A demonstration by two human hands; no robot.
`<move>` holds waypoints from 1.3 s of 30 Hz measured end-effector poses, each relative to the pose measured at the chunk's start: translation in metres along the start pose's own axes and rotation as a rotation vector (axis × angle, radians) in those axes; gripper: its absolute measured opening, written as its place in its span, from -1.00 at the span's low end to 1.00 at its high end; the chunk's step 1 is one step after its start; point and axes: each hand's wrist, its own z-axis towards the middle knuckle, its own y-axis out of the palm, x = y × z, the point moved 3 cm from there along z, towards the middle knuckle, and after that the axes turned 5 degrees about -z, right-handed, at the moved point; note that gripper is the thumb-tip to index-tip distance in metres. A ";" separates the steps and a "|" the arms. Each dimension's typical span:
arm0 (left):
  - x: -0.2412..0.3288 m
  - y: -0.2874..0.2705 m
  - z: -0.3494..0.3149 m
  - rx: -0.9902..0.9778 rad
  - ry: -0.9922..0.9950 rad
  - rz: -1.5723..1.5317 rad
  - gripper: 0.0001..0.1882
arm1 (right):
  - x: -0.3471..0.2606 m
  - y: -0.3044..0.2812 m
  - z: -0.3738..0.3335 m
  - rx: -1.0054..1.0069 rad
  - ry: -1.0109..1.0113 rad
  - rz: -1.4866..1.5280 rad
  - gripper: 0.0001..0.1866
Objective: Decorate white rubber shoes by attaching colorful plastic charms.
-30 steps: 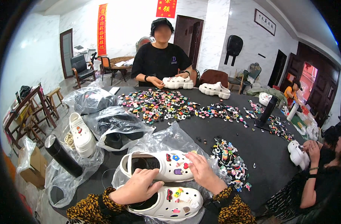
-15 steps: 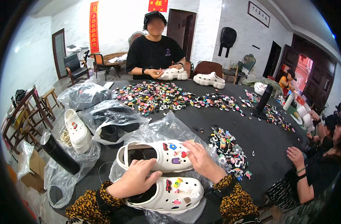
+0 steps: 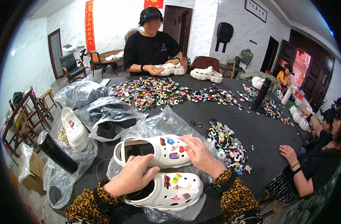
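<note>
Two white clog shoes lie side by side on a clear plastic bag [image 3: 161,121] on the black table [image 3: 267,138]. The far clog [image 3: 155,150] carries several colourful charms on its toe. My right hand [image 3: 197,154] rests on that toe, fingers spread. My left hand [image 3: 134,174] lies flat over the gap between the clogs, covering the heel opening of the near clog [image 3: 170,189], which also bears charms. Neither hand grips anything that I can see.
A small heap of charms [image 3: 226,142] lies right of my right hand; a large spread of charms [image 3: 155,91] covers the table's far side. Bagged dark shoes [image 3: 107,117], a white clog [image 3: 74,128] and a black cylinder [image 3: 56,151] sit left. Other people work around the table.
My view has dipped and shifted slightly. My left hand has slid a little left and flattened over the near clog; my right hand stays on the far clog's toe.
</note>
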 end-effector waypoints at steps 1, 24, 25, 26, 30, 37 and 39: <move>0.000 0.000 0.000 -0.010 -0.002 0.012 -0.69 | 0.000 0.000 0.000 -0.003 0.007 -0.004 -0.66; 0.000 0.000 -0.003 -0.053 -0.117 -0.037 -0.55 | 0.001 0.000 -0.001 -0.010 0.002 0.006 -0.65; 0.000 0.000 -0.003 -0.037 -0.111 -0.039 -0.55 | 0.001 0.001 -0.001 -0.010 0.006 -0.014 -0.66; -0.001 0.000 -0.003 -0.027 -0.110 -0.048 -0.55 | 0.002 0.001 -0.001 -0.017 0.013 -0.010 -0.66; 0.000 0.001 -0.003 0.022 -0.033 -0.010 -0.63 | 0.002 0.000 -0.001 -0.009 -0.005 -0.001 -0.66; -0.001 0.002 -0.003 0.046 -0.031 -0.009 -0.63 | -0.001 -0.002 -0.001 -0.011 -0.003 -0.019 -0.66; -0.001 0.002 -0.003 0.039 -0.042 -0.013 -0.62 | -0.001 -0.001 0.000 -0.013 -0.004 -0.047 -0.66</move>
